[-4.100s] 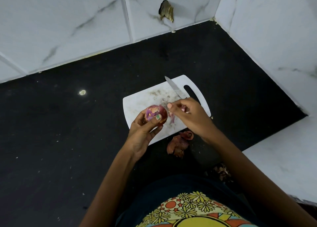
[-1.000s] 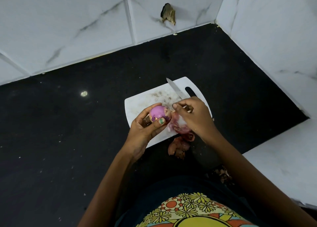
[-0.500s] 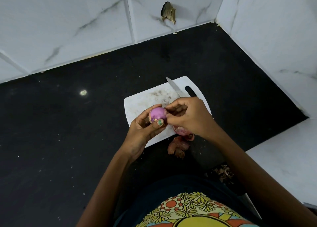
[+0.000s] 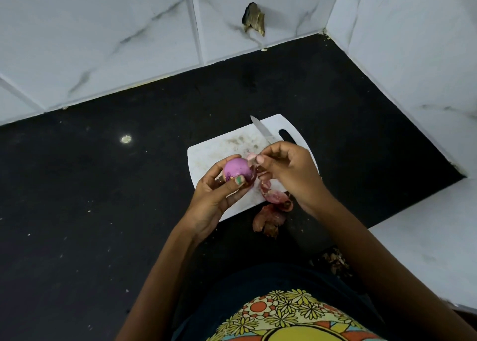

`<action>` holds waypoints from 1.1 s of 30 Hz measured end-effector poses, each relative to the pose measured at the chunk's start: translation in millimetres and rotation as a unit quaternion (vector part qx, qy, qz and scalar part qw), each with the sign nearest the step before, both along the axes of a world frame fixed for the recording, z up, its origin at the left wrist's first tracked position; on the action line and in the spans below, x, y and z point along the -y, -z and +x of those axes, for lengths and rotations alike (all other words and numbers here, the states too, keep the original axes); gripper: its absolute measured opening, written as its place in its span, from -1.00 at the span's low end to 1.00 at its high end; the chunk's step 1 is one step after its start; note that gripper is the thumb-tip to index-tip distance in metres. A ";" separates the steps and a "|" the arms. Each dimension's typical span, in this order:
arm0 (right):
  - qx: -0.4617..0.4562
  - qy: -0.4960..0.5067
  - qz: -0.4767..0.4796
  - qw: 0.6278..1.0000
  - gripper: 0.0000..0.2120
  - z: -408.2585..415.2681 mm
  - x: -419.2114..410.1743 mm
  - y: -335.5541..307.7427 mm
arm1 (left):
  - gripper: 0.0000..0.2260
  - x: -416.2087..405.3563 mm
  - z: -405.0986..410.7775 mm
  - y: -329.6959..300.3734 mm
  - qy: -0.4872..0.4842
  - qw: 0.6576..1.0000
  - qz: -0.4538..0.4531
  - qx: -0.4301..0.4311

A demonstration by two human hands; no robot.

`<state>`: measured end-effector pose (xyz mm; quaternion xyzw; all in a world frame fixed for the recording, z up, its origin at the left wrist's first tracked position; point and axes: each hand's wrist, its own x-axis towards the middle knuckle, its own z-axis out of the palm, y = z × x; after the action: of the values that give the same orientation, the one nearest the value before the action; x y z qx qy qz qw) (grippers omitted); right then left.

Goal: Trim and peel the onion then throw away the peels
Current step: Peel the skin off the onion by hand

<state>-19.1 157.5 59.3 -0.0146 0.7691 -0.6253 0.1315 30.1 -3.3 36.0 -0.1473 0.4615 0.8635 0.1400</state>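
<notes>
The onion is gripped in the left hand; a peel strip, pinched by the right hand, is drawn rightward.

Since half a second ago our right hand has drawn back rightward off the onion, pinching a pale strip of peel, and more bare purple surface now shows.

Purple onion — mostly peeled, peels alongside
</notes>
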 end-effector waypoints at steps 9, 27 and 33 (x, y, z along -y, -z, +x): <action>0.061 0.071 0.068 0.993 -0.92 -0.3 -6.3 31.9 | -0.51 -1.7 1.2 5.0 0.015 0.994 0.104 0.036; -0.026 -0.048 0.085 0.995 -0.78 3.3 4.2 -9.4 | -0.59 -3.7 0.3 2.0 0.055 0.994 -0.095 -0.005; -0.047 -0.059 0.113 0.991 -0.82 3.4 4.0 -9.4 | -0.60 -4.9 1.8 5.3 0.067 0.990 -0.119 -0.018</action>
<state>-15.7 153.5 68.7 -0.0743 0.8380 -0.5242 0.1321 31.9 1.6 30.7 -0.1167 0.5725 0.7935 0.1704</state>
